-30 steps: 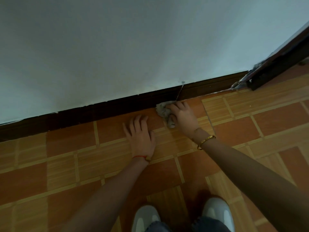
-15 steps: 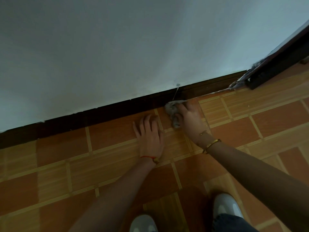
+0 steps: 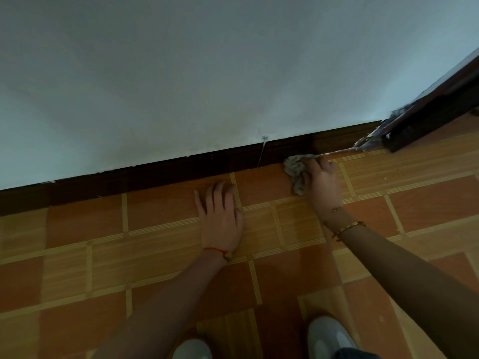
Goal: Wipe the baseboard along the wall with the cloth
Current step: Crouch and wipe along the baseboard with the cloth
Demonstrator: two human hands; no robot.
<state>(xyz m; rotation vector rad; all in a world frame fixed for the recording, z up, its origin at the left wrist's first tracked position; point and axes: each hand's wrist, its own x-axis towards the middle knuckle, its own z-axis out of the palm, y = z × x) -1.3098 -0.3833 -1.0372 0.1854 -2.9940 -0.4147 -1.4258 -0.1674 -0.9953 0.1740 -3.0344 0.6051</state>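
A dark brown baseboard (image 3: 181, 169) runs along the foot of the pale wall, rising to the right. My right hand (image 3: 322, 185) grips a crumpled grey cloth (image 3: 295, 169) and holds it against the bottom of the baseboard, close to its right end. My left hand (image 3: 220, 216) lies flat on the orange floor tiles, fingers straight and pointing at the wall, a short way left of the cloth. Part of the cloth is hidden under my right fingers.
A dark door frame (image 3: 430, 112) stands at the right end of the baseboard, with pale debris (image 3: 368, 139) at its foot. A thin crack or wire (image 3: 262, 151) crosses the baseboard left of the cloth. My white shoes (image 3: 329, 338) are at the bottom edge.
My right hand has slid the cloth to the right along the baseboard, past the thin crack toward the door frame. My left hand has stayed flat on the floor.
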